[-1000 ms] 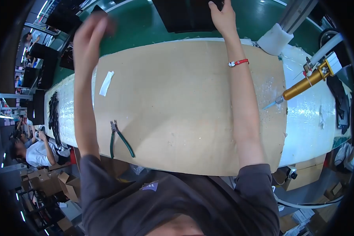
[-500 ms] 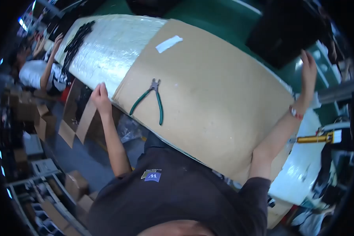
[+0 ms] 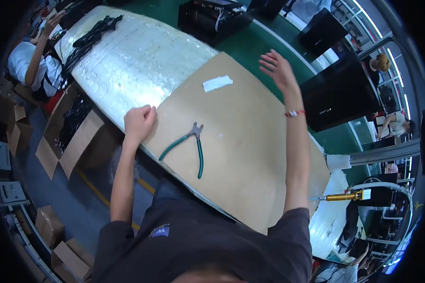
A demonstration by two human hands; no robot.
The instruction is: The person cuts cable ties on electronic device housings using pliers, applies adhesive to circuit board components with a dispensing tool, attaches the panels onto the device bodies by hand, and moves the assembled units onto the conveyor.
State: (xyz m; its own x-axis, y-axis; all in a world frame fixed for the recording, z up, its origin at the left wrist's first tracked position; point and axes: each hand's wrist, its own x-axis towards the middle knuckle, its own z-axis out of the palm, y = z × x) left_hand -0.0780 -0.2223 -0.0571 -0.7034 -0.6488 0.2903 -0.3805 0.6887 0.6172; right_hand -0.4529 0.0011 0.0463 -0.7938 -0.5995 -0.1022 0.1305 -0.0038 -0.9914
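Observation:
My left hand (image 3: 140,124) is curled into a fist at the near left corner of a brown cardboard sheet (image 3: 243,141), by the table edge. No object shows in it. My right hand (image 3: 279,71) is raised at the far edge of the sheet, fingers spread and nothing in it. A red band with a pale piece circles that wrist. Cutting pliers (image 3: 196,132) with green handles lie spread on the cardboard, to the right of my left hand. Beyond them a white strip (image 3: 217,83) rests on the sheet.
Black cables (image 3: 87,40) lie on the plastic-covered table (image 3: 132,52) at left, near a co-worker (image 3: 30,63). An open carton (image 3: 73,132) holds more cables below. A yellow tool (image 3: 344,195) is at right. Large black units (image 3: 337,94) stand beyond the table.
The view has shifted. My left hand has come to the cardboard's corner as a fist. My right hand has swung left to the far edge, and its fingers have spread. The pliers stay on the sheet.

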